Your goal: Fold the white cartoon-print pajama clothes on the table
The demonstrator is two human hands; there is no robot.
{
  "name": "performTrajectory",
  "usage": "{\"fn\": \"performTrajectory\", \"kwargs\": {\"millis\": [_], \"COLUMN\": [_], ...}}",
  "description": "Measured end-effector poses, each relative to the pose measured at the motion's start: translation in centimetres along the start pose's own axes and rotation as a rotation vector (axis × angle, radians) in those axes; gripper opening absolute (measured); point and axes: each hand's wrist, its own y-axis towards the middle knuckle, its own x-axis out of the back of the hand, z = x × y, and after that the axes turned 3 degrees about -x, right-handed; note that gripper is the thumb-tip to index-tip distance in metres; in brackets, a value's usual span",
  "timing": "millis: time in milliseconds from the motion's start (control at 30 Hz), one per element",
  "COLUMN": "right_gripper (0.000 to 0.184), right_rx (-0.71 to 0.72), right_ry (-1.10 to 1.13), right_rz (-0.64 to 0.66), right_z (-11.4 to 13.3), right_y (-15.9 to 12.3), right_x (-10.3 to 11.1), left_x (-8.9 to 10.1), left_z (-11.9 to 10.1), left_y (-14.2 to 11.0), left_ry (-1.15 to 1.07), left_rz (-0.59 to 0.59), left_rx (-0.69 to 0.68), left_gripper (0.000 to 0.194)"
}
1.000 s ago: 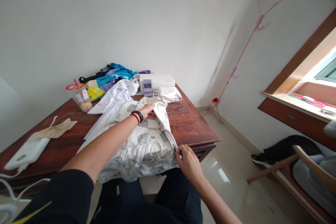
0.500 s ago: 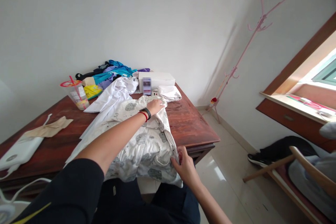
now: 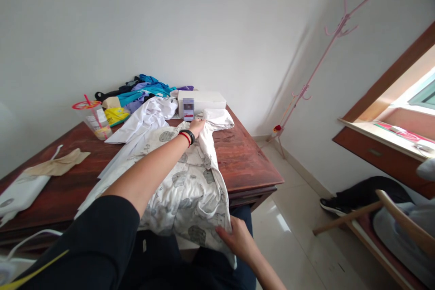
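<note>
A white garment printed with grey animals [image 3: 190, 181] lies stretched across the wooden table [image 3: 248, 158] and hangs over its near edge. My left hand [image 3: 196, 126] reaches to the garment's far end and grips the fabric there; a black band and a red cord circle its wrist. My right hand [image 3: 234, 238] holds the garment's near hem below the table edge, fingers closed on the cloth. A plain white garment [image 3: 146, 120] lies under and beyond the printed one.
A white box [image 3: 202, 99], a folded white cloth [image 3: 219, 118], a heap of coloured clothes [image 3: 142, 93], a plastic cup with a red straw [image 3: 93, 122] and a beige paper bag [image 3: 56, 165] sit on the table. A pink coat stand [image 3: 316, 68] is by the wall; a chair [image 3: 401, 231] stands right.
My left hand slid farther along the printed garment toward the box. My right hand drew the near hem downward below the table edge, stretching the cloth out.
</note>
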Motion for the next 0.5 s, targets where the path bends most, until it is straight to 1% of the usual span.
{"fn": "performTrajectory", "kwargs": {"millis": [133, 233, 300, 400, 500], "right_gripper": [0.017, 0.012, 0.012, 0.025, 0.032], "right_rx": [0.029, 0.096, 0.121, 0.156, 0.279], "right_ry": [-0.138, -0.280, -0.404, -0.575, -0.660], "right_rz": [0.041, 0.061, 0.093, 0.197, 0.268], "right_z": [2.7, 4.9, 6.4, 8.7, 11.3], "right_y": [-2.2, -2.9, -2.9, -2.5, -1.7], "right_x": [-1.3, -3.1, -4.6, -6.8, -8.7], "left_x": [1.1, 1.8, 2.4, 3.4, 4.4], "left_z": [-0.2, -0.7, -1.0, -1.3, -1.4], "left_y": [-0.3, -0.3, -0.1, 0.6, 1.5], "left_ry": [0.021, 0.043, 0.065, 0.112, 0.157], "left_rz": [0.065, 0.107, 0.123, 0.126, 0.117], "left_rx": [0.045, 0.047, 0.029, -0.005, -0.036], "left_gripper": [0.030, 0.032, 0.034, 0.035, 0.033]}}
